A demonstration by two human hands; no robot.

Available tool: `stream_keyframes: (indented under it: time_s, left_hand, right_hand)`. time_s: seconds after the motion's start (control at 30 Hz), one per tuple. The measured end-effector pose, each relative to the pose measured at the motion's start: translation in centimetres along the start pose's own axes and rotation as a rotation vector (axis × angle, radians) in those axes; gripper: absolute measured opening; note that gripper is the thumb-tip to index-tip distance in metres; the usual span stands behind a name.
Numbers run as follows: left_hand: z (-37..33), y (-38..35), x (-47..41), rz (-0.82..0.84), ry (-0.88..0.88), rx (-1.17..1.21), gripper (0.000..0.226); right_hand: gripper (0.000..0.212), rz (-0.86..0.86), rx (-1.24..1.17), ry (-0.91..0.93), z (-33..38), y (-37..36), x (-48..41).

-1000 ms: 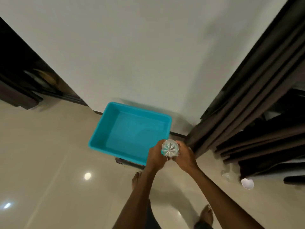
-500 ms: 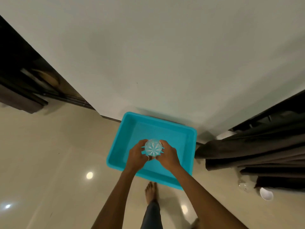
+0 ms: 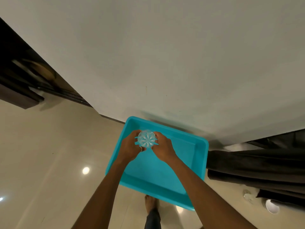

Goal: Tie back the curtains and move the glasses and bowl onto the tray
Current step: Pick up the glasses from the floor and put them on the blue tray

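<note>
- Over the far left part of the turquoise tray (image 3: 165,179), two hands hold one cut-pattern glass (image 3: 146,139) upright. From where I stand I cannot tell whether its base touches the tray bottom.
- The left hand (image 3: 130,150) curls its fingers round the glass's left side and the right hand (image 3: 162,148) curls round its right side. It is a close two-handed clasp, with no fingers spread wide.
- The tray sits on the pale floor (image 3: 49,162) against the wall (image 3: 165,63). This glass is the only item I see at the tray, so I judge it the first one going in, and it is not yet let go.
- A second glass (image 3: 247,194) stands on the floor at the right, and a white bowl (image 3: 272,206) lies near it. Both are well apart from the tray and have yet to be moved.
- Just beside them, the dark curtain (image 3: 264,167) looks bunched. No tie shows, so I cannot tell whether that step is done.
</note>
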State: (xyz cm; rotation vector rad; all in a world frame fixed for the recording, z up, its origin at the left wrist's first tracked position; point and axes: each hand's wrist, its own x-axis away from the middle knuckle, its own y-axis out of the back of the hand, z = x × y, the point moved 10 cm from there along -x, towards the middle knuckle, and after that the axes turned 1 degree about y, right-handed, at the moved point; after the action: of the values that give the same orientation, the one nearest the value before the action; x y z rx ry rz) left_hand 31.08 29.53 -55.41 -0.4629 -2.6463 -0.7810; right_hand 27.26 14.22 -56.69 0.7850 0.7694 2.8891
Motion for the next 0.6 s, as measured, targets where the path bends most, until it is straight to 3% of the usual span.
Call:
stream_keyframes:
  time_s: [0.3, 0.6]
  left_hand:
    - [5.4, -0.9, -5.3, 0.034, 0.056, -0.041, 0.054]
    - [10.6, -4.2, -9.5, 0.084, 0.185, 0.048, 0.059]
  right_hand:
    - [0.036, 0.115, -0.015, -0.108, -2.6, -5.1, -5.5]
    - [0.047, 0.113, -0.184, -0.245, -6.6, -7.8, -8.9]
